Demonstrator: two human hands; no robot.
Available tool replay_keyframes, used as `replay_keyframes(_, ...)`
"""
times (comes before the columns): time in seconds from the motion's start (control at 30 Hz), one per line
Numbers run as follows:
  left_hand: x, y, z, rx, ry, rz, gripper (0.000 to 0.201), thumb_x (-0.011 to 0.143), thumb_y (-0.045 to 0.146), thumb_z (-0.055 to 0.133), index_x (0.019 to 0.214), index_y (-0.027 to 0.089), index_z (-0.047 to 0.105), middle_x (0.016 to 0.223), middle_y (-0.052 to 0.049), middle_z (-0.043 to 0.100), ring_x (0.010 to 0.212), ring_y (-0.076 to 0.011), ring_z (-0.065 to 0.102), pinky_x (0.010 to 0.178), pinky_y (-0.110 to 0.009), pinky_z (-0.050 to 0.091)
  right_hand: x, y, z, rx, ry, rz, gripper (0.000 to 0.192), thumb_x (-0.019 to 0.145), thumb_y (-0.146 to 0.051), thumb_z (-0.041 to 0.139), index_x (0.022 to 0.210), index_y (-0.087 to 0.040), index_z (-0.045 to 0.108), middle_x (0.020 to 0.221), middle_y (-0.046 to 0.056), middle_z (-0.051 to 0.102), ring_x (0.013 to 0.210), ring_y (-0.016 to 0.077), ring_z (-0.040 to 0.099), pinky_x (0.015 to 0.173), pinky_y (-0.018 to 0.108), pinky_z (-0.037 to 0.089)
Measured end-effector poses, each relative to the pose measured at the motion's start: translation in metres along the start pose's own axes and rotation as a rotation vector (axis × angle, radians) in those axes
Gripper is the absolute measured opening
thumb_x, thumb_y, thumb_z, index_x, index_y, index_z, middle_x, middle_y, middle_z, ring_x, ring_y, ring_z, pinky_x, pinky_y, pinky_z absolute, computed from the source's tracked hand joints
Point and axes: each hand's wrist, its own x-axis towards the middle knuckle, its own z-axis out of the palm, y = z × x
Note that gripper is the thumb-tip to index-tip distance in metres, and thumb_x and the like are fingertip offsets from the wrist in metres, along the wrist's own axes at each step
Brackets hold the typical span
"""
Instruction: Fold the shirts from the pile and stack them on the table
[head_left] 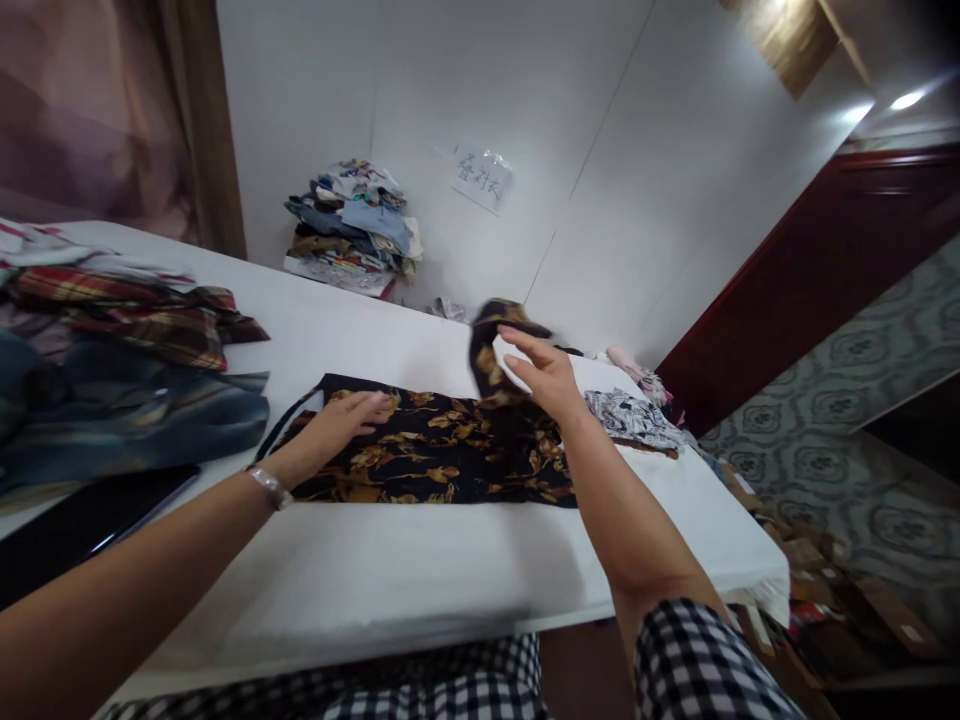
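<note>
A black cloth garment with gold leaf print (442, 455) lies flat at the centre of the white surface (390, 580). The left hand (341, 425) presses its 9 o'clock end, fingers together and flat. The right hand (544, 375), fingers spread, lifts a fold at 1 o'clock.

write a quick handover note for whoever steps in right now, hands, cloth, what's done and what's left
Left hand: flat, open, pressing the left part of the floral cloth on the table.
Right hand: open, lifting the cloth's right end, which is raised and blurred.
Done: cloth lies as a narrow strip.
Left: probably laying the raised end over and smoothing.
Folded stack by the wall; loose clothes pile at left.
</note>
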Motion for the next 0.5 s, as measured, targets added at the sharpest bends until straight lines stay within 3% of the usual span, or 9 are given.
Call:
replay_keyframes(0.1, -0.001, 0.003, 0.004, -0.585, -0.08, -0.193, 0.075, 0.088, 0.068, 0.031, 0.143, 0.017, 0.039, 0.145, -0.019, 0.047, 0.12, -0.0289, 0.058, 0.095, -0.043, 0.052, 0.009, 0.012, 0.001, -0.056, 0.089, 0.016, 0.027, 0.078, -0.038, 0.068, 0.1, -0.023, 0.073, 0.11, 0.003, 0.073, 0.109, 0.0186, 0.063, 0.102, 0.038, 0.044)
replay_keyframes(0.23, -0.001, -0.013, 0.003, -0.846, -0.038, -0.357, 0.079, 0.086, 0.067, 0.041, 0.146, 0.016, 0.035, 0.152, -0.022, 0.035, 0.127, -0.0303, 0.052, 0.091, -0.041, 0.055, -0.017, 0.064, -0.041, -0.215, 0.221, 0.282, 0.03, 0.072, -0.042, 0.067, 0.09, -0.018, 0.073, 0.096, 0.005, 0.075, 0.095, 0.0199, 0.066, 0.089, 0.036, 0.05)
replay_keyframes(0.3, 0.001, -0.018, 0.006, -0.85, 0.006, -0.408, 0.069, 0.088, 0.057, 0.048, 0.143, 0.017, 0.039, 0.146, -0.021, 0.043, 0.121, -0.0271, 0.057, 0.087, -0.037, 0.056, -0.039, 0.091, -0.062, -0.348, 0.25, 0.459, 0.034, 0.071, -0.044, 0.065, 0.088, -0.017, 0.073, 0.092, 0.006, 0.075, 0.089, 0.0197, 0.067, 0.084, 0.035, 0.051)
replay_keyframes(0.37, 0.003, -0.019, 0.009, -0.749, 0.037, -0.429, 0.06, 0.086, 0.046, 0.055, 0.138, 0.017, 0.045, 0.132, -0.02, 0.056, 0.108, -0.0234, 0.064, 0.082, -0.033, 0.057, -0.062, 0.113, -0.075, -0.428, 0.273, 0.547, 0.035, 0.07, -0.045, 0.063, 0.087, -0.015, 0.072, 0.085, 0.007, 0.075, 0.081, 0.0197, 0.066, 0.078, 0.034, 0.052)
replay_keyframes(0.5, 0.008, -0.015, 0.006, -0.223, 0.105, -0.301, 0.053, 0.08, 0.044, 0.061, 0.125, 0.016, 0.055, 0.102, -0.012, 0.068, 0.084, -0.0225, 0.068, 0.071, -0.034, 0.056, -0.09, 0.139, -0.087, -0.528, 0.293, 0.621, 0.038, 0.072, -0.044, 0.061, 0.093, -0.014, 0.072, 0.074, 0.004, 0.071, 0.069, 0.0182, 0.064, 0.068, 0.031, 0.051)
